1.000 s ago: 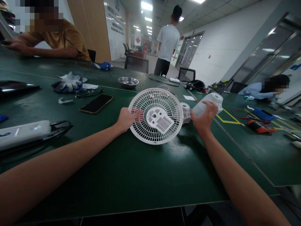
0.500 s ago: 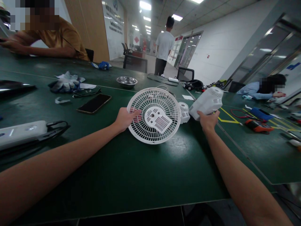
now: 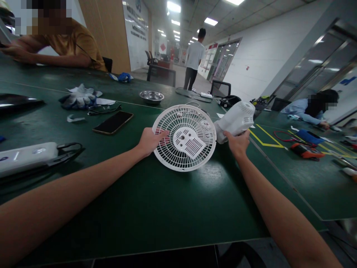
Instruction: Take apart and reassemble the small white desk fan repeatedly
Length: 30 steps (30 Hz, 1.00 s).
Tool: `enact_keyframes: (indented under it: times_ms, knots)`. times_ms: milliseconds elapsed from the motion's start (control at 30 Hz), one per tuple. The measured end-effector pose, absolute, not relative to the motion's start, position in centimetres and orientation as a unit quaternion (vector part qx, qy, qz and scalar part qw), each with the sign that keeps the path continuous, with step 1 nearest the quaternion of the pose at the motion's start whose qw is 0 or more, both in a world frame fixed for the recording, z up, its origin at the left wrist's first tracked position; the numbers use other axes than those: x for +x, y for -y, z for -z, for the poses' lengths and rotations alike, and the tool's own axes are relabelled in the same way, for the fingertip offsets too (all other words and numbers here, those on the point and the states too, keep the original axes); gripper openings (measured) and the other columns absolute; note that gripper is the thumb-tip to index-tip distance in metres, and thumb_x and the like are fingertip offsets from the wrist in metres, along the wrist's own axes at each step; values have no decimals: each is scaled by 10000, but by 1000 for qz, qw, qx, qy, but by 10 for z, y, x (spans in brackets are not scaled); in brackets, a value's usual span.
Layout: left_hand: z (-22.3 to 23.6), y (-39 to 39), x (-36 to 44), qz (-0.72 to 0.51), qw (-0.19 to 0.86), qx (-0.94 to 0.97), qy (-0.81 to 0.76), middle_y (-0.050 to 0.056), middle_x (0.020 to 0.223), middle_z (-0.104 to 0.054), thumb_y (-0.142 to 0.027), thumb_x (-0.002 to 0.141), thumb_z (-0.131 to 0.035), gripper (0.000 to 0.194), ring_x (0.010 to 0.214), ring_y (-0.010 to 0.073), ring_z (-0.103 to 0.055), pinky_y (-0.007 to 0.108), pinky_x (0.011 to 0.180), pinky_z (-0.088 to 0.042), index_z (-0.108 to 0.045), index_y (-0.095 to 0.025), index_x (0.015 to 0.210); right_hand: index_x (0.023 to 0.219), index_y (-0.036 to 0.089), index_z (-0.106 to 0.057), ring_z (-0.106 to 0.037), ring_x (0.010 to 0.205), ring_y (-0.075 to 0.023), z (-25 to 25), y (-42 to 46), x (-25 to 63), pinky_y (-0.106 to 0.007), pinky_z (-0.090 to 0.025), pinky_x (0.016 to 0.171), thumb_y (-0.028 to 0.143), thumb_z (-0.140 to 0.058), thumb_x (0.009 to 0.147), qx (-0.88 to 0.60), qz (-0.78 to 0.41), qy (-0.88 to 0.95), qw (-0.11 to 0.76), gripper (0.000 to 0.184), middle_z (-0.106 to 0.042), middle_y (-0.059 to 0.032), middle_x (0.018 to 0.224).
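My left hand (image 3: 150, 141) grips the left rim of a round white fan grille (image 3: 192, 147), thumb in front. The grille is tilted up, with a slotted plate at its centre. In my right hand (image 3: 237, 143) is a white plastic fan housing (image 3: 237, 116) with vent slots, held at a slant just right of the grille. My right fingers go under the housing and are partly hidden. Another white vented part (image 3: 205, 125) shows faintly through the upper right of the grille, mostly hidden behind it.
On the green table (image 3: 167, 212) lie a phone (image 3: 113, 123), gloves (image 3: 79, 97), a metal bowl (image 3: 151, 97) and a white device with a black cord (image 3: 30, 157). An orange multimeter (image 3: 306, 150) lies at right. Two people sit at the table; another stands beyond it.
My right hand has brought the white fan housing left, closer to the grille. The other vented part, seen beside the grille before, is now behind it. My left hand stays on the grille.
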<state>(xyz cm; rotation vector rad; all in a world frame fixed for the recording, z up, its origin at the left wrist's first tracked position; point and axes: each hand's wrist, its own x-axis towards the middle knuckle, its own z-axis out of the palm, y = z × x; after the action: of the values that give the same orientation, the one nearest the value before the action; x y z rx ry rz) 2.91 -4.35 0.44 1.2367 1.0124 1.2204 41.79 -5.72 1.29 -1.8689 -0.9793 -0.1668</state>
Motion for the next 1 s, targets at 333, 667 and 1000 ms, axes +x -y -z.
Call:
enact_keyframes:
  times_ms: [333,667,1000]
  knots:
    - [1,40,31,-526,531,519,-415,83,836,-778,-252,823,-817,148,721,205,-758,347,691,-651,-758,-142,902,1164,186,-541,-692,1114,-384,-10,44,414,-492,-527,976,581,-812,662,-786,31,485,381,694,-725,-197,1187]
    - [-4,42,30,-511,527,525,-431,96,863,-787,-248,837,-804,147,743,219,-765,362,707,-650,-756,-138,920,1102,163,-621,-703,1018,-362,-18,46,413,-496,-536,928,566,-832,640,-771,64,439,457,649,-745,-188,1123]
    - [-3,42,30,-519,526,529,-418,98,870,-785,-260,824,-820,173,751,215,-759,366,717,-653,-760,-130,921,1035,186,-625,-690,848,-310,-41,61,337,-426,-541,807,635,-746,720,-703,45,535,466,562,-765,-152,991]
